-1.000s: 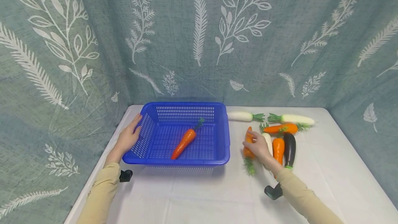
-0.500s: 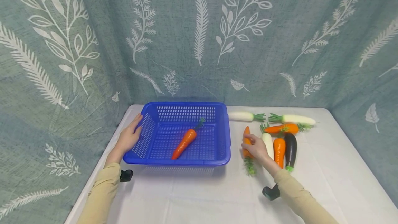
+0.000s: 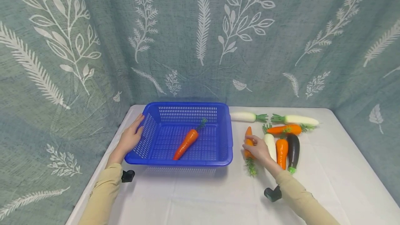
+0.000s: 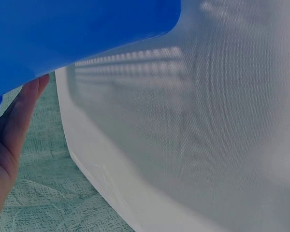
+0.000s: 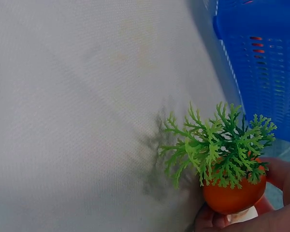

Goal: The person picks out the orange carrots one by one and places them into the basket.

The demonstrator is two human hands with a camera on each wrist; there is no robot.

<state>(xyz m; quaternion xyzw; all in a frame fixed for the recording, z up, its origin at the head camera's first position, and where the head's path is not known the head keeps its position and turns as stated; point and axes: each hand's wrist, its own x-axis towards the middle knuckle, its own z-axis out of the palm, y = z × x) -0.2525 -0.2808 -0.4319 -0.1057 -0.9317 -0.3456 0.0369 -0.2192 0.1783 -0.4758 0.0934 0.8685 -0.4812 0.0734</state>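
My right hand [image 3: 257,149] grips an orange carrot [image 3: 248,141] to the right of the blue basket. The carrot's leafy green top [image 5: 222,147] points toward me, and in the right wrist view thumb and fingers lie around its orange body. At the blue basket's [image 3: 184,163] left side, my left hand [image 3: 129,139] rests against the rim with fairly straight fingers; the left wrist view shows fingertips touching the blue wall [image 4: 77,34]. Inside the basket lies another carrot [image 3: 186,143], its leaves toward the back.
Right of my right hand lie a white radish [image 3: 270,146], a carrot [image 3: 282,152] and an eggplant [image 3: 293,151]. Behind them are another carrot [image 3: 285,129] and two white radishes, one right [image 3: 300,119], one nearer the basket [image 3: 243,116]. A patterned curtain [image 3: 187,44] surrounds the white table [image 3: 193,197].
My right hand and its carrot have shifted slightly left, away from the white radish, and the carrot's tip has swung left. The left hand stays at the basket's rim.
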